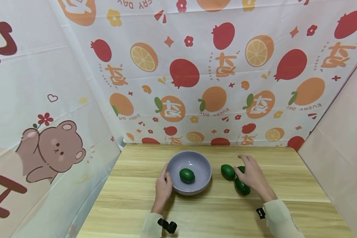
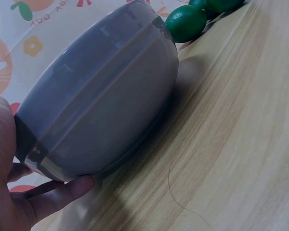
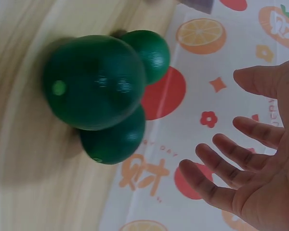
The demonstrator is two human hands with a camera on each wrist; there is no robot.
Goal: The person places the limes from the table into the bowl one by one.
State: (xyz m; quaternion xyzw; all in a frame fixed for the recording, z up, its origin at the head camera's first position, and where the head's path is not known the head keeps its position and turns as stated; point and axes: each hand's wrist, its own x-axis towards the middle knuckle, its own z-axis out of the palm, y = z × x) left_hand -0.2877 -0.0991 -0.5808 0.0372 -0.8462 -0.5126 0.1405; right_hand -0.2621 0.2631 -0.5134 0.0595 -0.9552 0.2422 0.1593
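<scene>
My left hand [image 1: 163, 189] grips the left side of a grey-purple bowl [image 1: 204, 168], with fingers under its outer wall in the left wrist view. Inside the bowl lies one green lime [image 1: 187, 175]. To the right, three more limes sit close together on the table: a left one [image 1: 227, 172], a front one [image 1: 242, 187] and a back one [image 1: 241, 169] partly hidden by my hand. Over this cluster hovers my right hand [image 1: 254, 177], its fingers spread and holding nothing. The right wrist view shows its palm [image 3: 267, 202] apart from the limes.
The wooden table [image 1: 208, 216] carries the bowl and limes. A fruit-print cloth [image 1: 154, 82] hangs behind its back edge, and more cloth covers both sides. Each wrist wears a black strap, the left one with a small camera [image 1: 171, 227].
</scene>
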